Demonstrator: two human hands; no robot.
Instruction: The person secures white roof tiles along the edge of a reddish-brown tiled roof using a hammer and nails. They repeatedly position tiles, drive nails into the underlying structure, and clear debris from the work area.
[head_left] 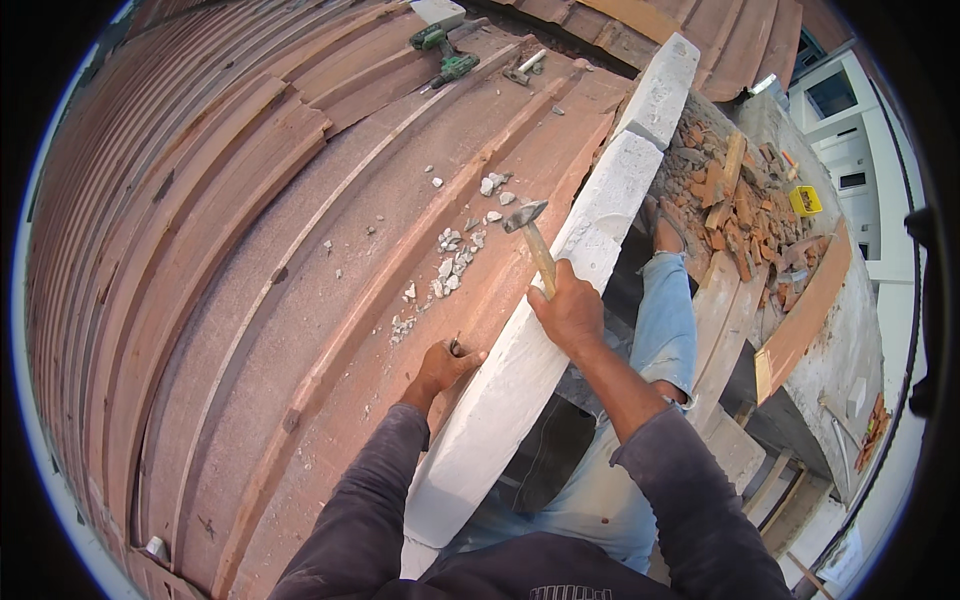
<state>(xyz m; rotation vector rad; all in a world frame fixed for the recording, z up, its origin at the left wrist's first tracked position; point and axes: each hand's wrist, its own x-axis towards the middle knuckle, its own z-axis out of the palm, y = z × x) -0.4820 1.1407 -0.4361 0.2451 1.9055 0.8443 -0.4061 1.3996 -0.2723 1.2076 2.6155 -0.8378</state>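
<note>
My right hand point(573, 312) grips the wooden handle of a hammer point(540, 250). The hammer's metal head is raised over the roof sheeting, just left of a white masonry ledge point(510, 385). Beside that ledge, low against its left face, my left hand point(440, 370) is closed. A small dark end shows between its thumb and fingers; what it belongs to is hidden. Grey broken chips point(455, 262) lie scattered on the reddish corrugated roof point(340, 260) ahead of my left hand.
A green cordless drill point(445, 55) lies on the roof at the far side, near another small hammer-like tool point(522, 68). Right of the ledge are broken brick rubble point(735, 215), a yellow container point(805, 201) and wooden boards point(805, 320). A dark gap point(545, 450) opens beside my leg.
</note>
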